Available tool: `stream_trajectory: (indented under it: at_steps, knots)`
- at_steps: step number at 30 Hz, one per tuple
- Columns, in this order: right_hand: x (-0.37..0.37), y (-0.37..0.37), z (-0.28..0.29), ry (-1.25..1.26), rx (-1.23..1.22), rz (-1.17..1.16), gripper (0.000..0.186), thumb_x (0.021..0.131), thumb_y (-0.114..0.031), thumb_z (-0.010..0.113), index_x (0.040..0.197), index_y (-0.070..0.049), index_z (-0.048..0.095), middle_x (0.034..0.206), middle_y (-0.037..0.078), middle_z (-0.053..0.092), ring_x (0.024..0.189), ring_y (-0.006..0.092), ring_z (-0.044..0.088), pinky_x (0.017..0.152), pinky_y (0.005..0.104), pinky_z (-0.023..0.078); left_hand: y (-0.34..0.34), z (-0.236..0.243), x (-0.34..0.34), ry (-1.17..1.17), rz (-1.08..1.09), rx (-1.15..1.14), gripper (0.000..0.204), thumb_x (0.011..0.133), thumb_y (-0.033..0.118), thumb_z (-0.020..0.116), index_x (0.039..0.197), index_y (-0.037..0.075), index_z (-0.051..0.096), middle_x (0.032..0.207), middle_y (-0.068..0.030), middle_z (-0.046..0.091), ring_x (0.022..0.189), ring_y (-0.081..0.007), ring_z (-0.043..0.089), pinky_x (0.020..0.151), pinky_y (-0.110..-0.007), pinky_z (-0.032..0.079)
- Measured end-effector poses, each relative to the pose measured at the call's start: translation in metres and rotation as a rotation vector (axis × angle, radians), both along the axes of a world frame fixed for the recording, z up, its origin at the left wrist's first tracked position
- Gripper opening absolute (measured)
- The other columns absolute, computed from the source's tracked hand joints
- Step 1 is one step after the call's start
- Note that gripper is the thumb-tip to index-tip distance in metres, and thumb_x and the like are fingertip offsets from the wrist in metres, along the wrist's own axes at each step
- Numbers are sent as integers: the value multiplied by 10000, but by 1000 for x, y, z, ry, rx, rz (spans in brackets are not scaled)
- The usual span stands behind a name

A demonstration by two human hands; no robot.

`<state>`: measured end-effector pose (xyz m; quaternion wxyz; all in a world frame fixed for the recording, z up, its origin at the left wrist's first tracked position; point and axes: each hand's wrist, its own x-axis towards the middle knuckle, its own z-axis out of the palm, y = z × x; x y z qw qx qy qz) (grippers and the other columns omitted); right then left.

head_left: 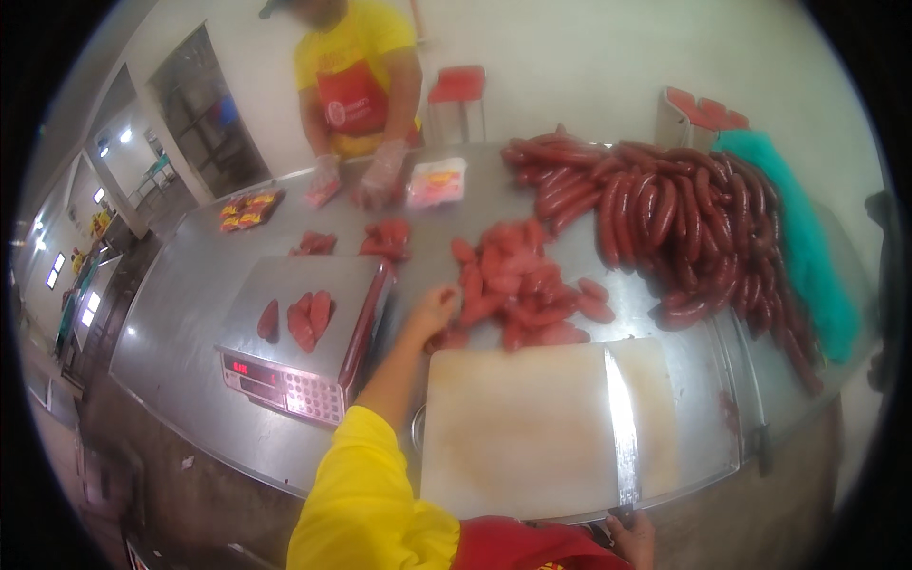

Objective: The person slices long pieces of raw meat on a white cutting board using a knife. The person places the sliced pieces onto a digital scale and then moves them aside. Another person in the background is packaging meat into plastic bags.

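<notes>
Right hand [635, 540] gripped dark-handled, long silver-bladed knife [622, 427]; blade ran front-to-back over whitish rectangular cutting board [518, 427], tip pointed toward far edge. Left hand [440, 307] was beside red cut sausage pieces [518, 275]; grip couldn't be told.

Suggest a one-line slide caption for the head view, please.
Left hand at a pile of cut sausage pieces, right hand holding a knife over a cutting board, digital scale at left.

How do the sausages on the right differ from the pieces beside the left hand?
The sausages are long and curved; the pieces are much shorter. The sausages are dark, glossy red; the pieces look paler, pinker. Both lie heaped on the table.
</notes>
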<state>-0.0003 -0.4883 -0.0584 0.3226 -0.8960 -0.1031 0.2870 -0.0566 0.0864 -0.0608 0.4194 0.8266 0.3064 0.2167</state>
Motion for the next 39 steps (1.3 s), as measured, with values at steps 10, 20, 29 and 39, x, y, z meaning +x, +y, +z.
stream_trajectory:
  at_steps: [10,20,29,39]
  knots:
    - [2,7,7,0,-51,30,445,833,-300,708,1088,42,584,936,215,658,810,271,622,720,390,495,-41,45,-28,504,166,-142,1012,464,482,888,1232,-55,505,1121,-242,624,1022,-331,624,865,-358,495]
    - [6,-8,-22,23,107,40,372,865,-170,679,1148,43,564,943,128,646,800,176,576,659,324,484,-27,74,-43,348,218,-15,663,526,320,862,1056,-23,661,1013,-182,688,923,-290,669,809,-349,513]
    - [5,-5,-7,75,-14,11,425,854,-192,696,1189,31,558,956,123,643,824,165,574,690,302,490,48,182,-188,372,623,168,627,622,238,818,1144,-23,589,1093,-168,645,1003,-273,626,860,-363,498]
    - [4,-4,-8,31,-52,-13,395,842,-256,711,1096,20,586,854,113,634,666,155,556,581,326,483,1,62,-1,45,36,399,345,775,174,707,1066,5,632,934,-190,669,876,-284,656,794,-352,511]
